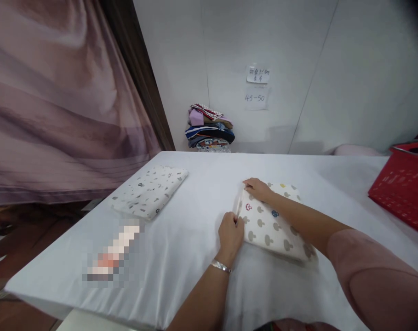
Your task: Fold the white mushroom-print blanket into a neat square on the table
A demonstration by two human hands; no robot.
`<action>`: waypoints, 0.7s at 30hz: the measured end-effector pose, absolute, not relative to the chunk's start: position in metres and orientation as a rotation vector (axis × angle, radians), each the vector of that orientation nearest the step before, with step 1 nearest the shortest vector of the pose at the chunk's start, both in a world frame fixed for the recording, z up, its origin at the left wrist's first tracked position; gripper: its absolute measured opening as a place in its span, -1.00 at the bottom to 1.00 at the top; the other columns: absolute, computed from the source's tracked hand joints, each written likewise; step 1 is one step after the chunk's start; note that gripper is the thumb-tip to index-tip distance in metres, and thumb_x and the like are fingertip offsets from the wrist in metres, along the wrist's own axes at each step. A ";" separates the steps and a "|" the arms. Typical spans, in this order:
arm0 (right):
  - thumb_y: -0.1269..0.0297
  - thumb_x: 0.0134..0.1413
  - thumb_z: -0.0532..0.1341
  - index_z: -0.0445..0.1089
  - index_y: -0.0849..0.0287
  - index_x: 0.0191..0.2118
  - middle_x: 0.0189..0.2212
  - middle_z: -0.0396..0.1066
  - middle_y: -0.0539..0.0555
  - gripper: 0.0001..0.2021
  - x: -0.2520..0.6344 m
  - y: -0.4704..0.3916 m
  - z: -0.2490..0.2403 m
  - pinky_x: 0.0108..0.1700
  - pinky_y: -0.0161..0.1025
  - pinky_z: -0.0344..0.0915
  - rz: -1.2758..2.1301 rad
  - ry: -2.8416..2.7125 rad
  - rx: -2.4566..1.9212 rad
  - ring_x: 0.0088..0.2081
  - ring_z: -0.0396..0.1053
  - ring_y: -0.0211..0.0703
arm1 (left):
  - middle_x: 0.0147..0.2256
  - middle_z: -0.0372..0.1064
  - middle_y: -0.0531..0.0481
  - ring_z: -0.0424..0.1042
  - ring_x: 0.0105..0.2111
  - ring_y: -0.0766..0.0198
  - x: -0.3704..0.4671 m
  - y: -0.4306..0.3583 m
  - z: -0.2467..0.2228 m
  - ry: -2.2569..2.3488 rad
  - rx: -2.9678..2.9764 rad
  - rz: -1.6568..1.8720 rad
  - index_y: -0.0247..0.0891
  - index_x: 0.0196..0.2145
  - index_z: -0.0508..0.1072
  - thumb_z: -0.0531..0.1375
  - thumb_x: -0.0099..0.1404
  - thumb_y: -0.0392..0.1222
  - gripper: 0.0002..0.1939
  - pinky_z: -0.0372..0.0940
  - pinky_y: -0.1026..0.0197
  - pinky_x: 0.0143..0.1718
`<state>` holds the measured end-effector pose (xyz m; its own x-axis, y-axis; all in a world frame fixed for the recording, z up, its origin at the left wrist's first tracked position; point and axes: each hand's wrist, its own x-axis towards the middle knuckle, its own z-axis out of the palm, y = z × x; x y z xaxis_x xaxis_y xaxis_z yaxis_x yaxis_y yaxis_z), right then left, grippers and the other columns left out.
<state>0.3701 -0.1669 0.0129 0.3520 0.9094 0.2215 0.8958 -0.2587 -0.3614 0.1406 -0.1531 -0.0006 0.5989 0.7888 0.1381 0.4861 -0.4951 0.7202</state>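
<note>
A folded white cloth (269, 225) printed with grey mushrooms, and a few coloured ones, lies flat on the white-covered table (195, 257). My left hand (231, 234), a silver bracelet at its wrist, is closed on the near part of the cloth's left edge. Reaching across the top of the cloth, my right hand (259, 189) pinches its far left corner. My right forearm covers part of the print. Apart from both hands, another folded white cloth (151, 191) with small dark motifs rests at the table's left side.
A red basket (403, 188) stands at the right edge. Folded fabrics (210, 128) are stacked by the wall at the back. Paper signs (257, 99) hang on that wall. A pink curtain (57, 101) drapes at the left. A pixelated patch hides something on the table's left.
</note>
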 end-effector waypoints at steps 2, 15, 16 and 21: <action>0.28 0.13 0.09 0.35 0.21 -0.03 -0.18 0.36 0.12 -0.70 0.368 -0.166 0.011 -0.05 -0.23 0.15 0.021 -1.575 -2.181 -0.10 0.24 -0.11 | -0.49 0.23 0.08 0.22 -0.48 0.33 0.141 -0.153 0.000 0.997 2.190 0.615 -0.20 -0.50 0.18 0.03 0.24 -0.18 -0.83 0.03 0.27 -0.43; 0.16 0.22 -0.09 0.14 0.15 0.15 0.18 0.10 0.19 -0.57 0.324 -0.199 0.015 0.15 0.05 -0.08 0.049 -1.644 -2.328 0.20 -0.03 -0.01 | -0.32 0.33 0.00 0.33 -0.34 0.26 0.140 -0.148 0.001 0.963 2.193 0.568 -0.19 -0.31 0.24 0.01 0.27 -0.16 -0.91 0.13 0.23 -0.32; 0.16 0.23 -0.11 0.13 0.14 0.16 0.19 0.08 0.19 -0.57 0.322 -0.201 0.016 0.15 0.08 -0.08 0.086 -1.659 -2.336 0.21 -0.04 -0.01 | -0.33 0.34 0.00 0.34 -0.35 0.25 0.141 -0.147 0.001 0.968 2.189 0.553 -0.19 -0.32 0.24 0.01 0.26 -0.16 -0.92 0.13 0.23 -0.33; 0.10 0.20 -0.05 0.09 0.17 0.18 0.26 -0.06 0.23 -0.52 0.330 -0.206 0.033 0.18 0.11 -0.16 0.104 -1.579 -2.434 0.26 -0.16 0.06 | -0.33 0.35 -0.01 0.34 -0.35 0.25 0.141 -0.146 0.001 0.978 2.170 0.552 -0.20 -0.32 0.25 0.01 0.26 -0.16 -0.91 0.13 0.23 -0.35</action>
